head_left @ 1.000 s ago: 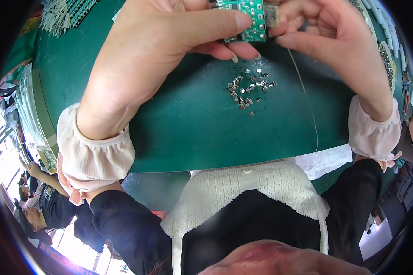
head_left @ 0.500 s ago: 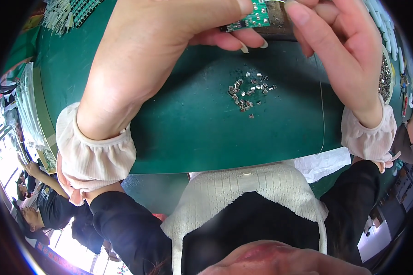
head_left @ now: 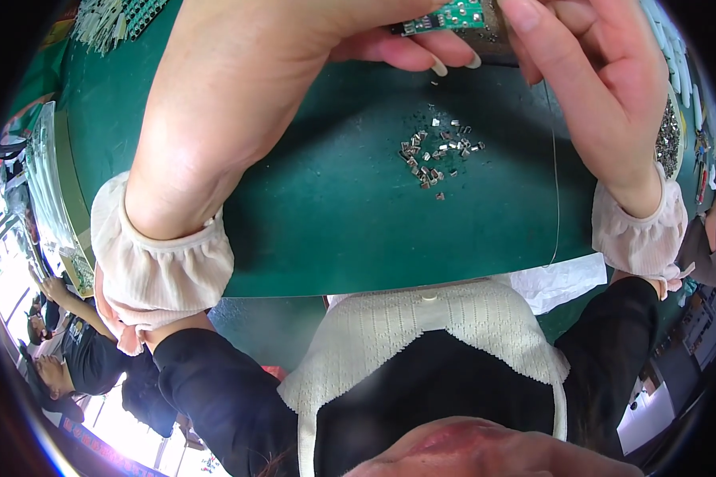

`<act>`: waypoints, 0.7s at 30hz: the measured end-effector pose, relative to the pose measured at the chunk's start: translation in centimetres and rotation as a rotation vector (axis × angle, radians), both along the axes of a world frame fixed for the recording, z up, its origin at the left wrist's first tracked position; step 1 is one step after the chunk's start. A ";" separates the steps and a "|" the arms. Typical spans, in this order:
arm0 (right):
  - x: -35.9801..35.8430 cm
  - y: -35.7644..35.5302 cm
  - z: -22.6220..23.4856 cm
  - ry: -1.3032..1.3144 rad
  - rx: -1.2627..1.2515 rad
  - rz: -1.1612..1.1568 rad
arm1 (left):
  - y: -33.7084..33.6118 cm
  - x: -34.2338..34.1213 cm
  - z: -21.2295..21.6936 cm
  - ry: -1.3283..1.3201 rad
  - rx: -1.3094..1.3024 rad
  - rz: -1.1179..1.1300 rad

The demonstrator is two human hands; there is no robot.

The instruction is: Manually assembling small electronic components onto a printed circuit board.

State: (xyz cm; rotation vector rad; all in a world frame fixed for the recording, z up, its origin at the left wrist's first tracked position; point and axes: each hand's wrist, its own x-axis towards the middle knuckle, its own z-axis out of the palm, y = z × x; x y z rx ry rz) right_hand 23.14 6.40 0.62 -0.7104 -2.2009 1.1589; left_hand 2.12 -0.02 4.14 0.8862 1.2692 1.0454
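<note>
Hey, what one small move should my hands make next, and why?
Perhaps ease your right hand slightly toward the green circuit board. Your left hand holds the board, your right thumb sits just beside it, and a thin wire hangs below that right hand. Go gently, since the picture's top edge hides any contact.

On my feed, the left hand [head_left: 290, 52] had carried the green circuit board [head_left: 457, 16] up toward the top edge over the last second, so only the board's lower part showed and the thumb tip that had lain across it had gone out of view. I also saw that the right hand [head_left: 589, 71] had turned its thumb upward, that more of a brown block [head_left: 495, 36] showed beside the board, and that the thin pale strand [head_left: 556, 175] had swung rightward, hanging straighter.
</note>
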 end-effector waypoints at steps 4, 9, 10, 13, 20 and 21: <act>0.0 -0.1 0.1 -0.007 -0.009 0.000 | 0.0 0.1 0.1 0.028 0.005 0.003; 0.0 0.2 0.1 0.005 -0.013 0.065 | -0.1 0.4 0.2 0.078 0.020 0.007; 0.0 0.3 0.0 0.004 -0.014 0.061 | -0.1 0.5 0.1 0.077 0.019 0.002; -0.2 0.3 -0.1 0.031 -0.061 0.062 | 0.2 0.6 0.0 0.062 0.043 0.009; 0.6 0.4 3.4 -0.413 -0.237 0.089 | 0.1 -0.1 -0.7 0.046 0.055 -0.009; 0.8 0.6 3.5 -0.538 -0.251 0.113 | 0.1 -0.3 -1.0 0.001 0.091 -0.026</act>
